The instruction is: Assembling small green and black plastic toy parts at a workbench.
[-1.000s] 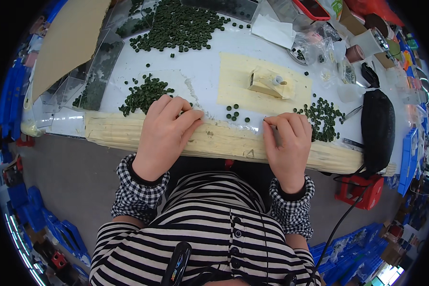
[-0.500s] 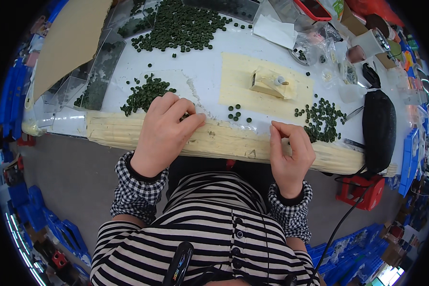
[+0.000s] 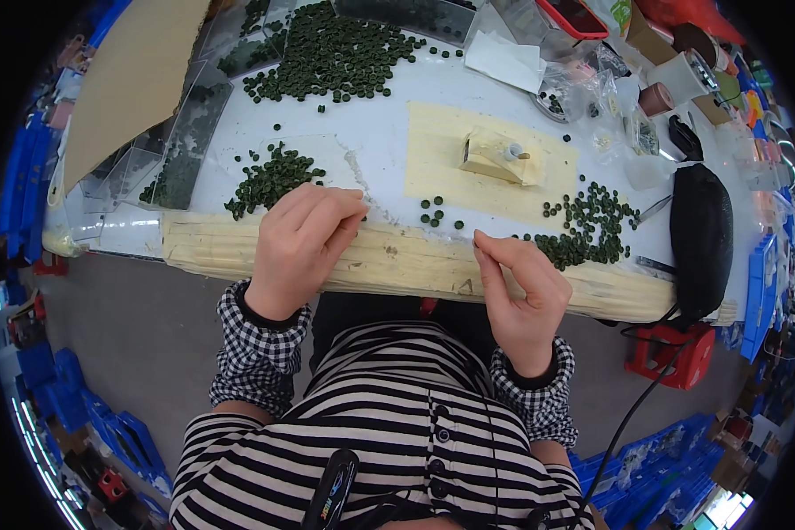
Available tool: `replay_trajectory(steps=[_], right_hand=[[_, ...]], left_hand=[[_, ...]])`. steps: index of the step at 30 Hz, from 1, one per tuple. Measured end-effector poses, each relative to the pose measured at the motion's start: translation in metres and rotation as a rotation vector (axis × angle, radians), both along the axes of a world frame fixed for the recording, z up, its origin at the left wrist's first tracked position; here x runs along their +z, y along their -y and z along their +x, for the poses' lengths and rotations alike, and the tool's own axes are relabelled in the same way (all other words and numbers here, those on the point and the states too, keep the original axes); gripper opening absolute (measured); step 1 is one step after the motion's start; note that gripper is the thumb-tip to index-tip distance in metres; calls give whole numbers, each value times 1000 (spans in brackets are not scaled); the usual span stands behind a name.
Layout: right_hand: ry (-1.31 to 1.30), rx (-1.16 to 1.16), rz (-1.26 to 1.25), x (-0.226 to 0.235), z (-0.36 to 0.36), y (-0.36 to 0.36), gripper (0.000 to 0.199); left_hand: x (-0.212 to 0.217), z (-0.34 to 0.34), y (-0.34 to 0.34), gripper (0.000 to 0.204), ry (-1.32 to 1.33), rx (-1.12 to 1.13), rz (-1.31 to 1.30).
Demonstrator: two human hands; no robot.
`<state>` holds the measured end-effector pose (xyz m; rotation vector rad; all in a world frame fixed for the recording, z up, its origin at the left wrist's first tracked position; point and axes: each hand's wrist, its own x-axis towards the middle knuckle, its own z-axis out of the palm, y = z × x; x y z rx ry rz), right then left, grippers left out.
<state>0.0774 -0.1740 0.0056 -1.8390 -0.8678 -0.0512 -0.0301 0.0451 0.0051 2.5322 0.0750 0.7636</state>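
Note:
My left hand (image 3: pixel 293 249) is at the table's padded front edge with thumb and forefinger pinched together. A small dark green bit shows just below those fingertips; whether it is held I cannot tell. Right of it my right hand (image 3: pixel 527 291) also pinches, and anything between its fingertips is too small to make out. Between the hands lie several loose green ring-like pieces (image 3: pixel 432 217). A pile of the same pieces (image 3: pixel 278 179) sits beyond my left hand, and another scattered pile (image 3: pixel 592 221) lies beyond my right hand.
A tape-covered block (image 3: pixel 496 161) with a small peg stands on a yellow taped patch (image 3: pixel 428 146). Clear plastic trays (image 3: pixel 188 146) and cardboard (image 3: pixel 128 84) are at left, a large green pile (image 3: pixel 344 53) at the back. A black pouch (image 3: pixel 702 234) and tweezers (image 3: pixel 654 209) lie right.
My left fingers have drawn closer together and shifted slightly left and away from me. My right hand has moved a little left, toward the loose pieces, still pinching.

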Motion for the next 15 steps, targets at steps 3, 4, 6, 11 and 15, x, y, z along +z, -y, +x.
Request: replay_trajectory(steps=[3, 4, 6, 11, 15], right_hand=[[9, 6, 3, 1, 0, -1, 17], [-3, 10, 20, 2, -1, -1, 16], [-27, 22, 56, 5, -1, -2, 15], [-196, 60, 91, 11, -5, -1, 13], [-340, 112, 152, 10, -6, 0, 13]], left_hand=[[3, -1, 12, 7, 92, 116, -623], [8, -1, 16, 7, 133, 163, -878], [13, -2, 11, 13, 70, -2, -1385], [11, 6, 20, 18, -77, -339, -2093], [10, 16, 41, 22, -211, -243, -2172]])
